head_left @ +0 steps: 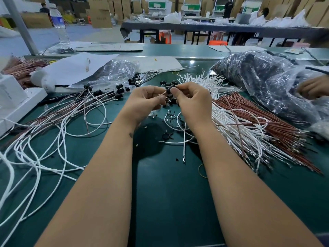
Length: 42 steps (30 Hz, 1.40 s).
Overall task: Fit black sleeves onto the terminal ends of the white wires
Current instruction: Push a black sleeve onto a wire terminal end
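Note:
My right hand [191,98] pinches a small black sleeve [170,89] between thumb and fingers at the middle of the green table. My left hand [145,100] is close against it, fingertips pinched on what looks like a wire end at the sleeve; the wire itself is mostly hidden. Loose black sleeves [171,101] lie just under and behind my hands. A bundle of bare white wires [229,120] fans out to the right. Finished white wires with black sleeves [99,92] lie at the left.
Red-brown wires [258,114] lie beside the white bundle. A big plastic bag of black parts [263,81] sits at the right, with another person's hand [313,88] on it. A smaller bag [115,70], white paper and a white box [16,100] are at the left.

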Motion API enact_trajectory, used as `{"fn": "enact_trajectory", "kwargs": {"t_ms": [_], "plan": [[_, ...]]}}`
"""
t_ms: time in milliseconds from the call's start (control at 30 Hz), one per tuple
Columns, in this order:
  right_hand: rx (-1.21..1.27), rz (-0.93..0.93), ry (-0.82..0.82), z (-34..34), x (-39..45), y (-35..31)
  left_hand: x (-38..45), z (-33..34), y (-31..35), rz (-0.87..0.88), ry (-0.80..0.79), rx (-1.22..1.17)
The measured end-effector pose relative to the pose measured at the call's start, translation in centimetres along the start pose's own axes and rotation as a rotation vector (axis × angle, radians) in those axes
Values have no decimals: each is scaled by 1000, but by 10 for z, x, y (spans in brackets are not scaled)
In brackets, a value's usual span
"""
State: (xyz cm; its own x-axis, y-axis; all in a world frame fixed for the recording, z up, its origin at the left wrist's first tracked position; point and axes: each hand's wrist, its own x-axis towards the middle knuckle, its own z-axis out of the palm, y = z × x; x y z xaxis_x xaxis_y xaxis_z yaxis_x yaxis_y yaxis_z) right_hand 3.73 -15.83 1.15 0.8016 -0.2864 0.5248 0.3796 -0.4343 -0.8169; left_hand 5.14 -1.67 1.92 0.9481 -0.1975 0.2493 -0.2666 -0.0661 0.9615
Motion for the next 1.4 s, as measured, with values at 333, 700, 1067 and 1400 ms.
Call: {"fn": "enact_trajectory", "kwargs": {"t_ms": [333, 700, 1067, 1400], "plan": [[-364, -182, -432, 10, -5, -1, 9, -10, -13, -23, 448, -20], [-587, -279, -579, 18, -11, -9, 9, -1, -10, 77, 163, -49], [-472, -109, -285, 8, -5, -6, 5, 0, -5, 46, -34, -494], [-25, 112, -49, 2, 1, -5, 5, -2, -8, 33, 175, -168]]}}
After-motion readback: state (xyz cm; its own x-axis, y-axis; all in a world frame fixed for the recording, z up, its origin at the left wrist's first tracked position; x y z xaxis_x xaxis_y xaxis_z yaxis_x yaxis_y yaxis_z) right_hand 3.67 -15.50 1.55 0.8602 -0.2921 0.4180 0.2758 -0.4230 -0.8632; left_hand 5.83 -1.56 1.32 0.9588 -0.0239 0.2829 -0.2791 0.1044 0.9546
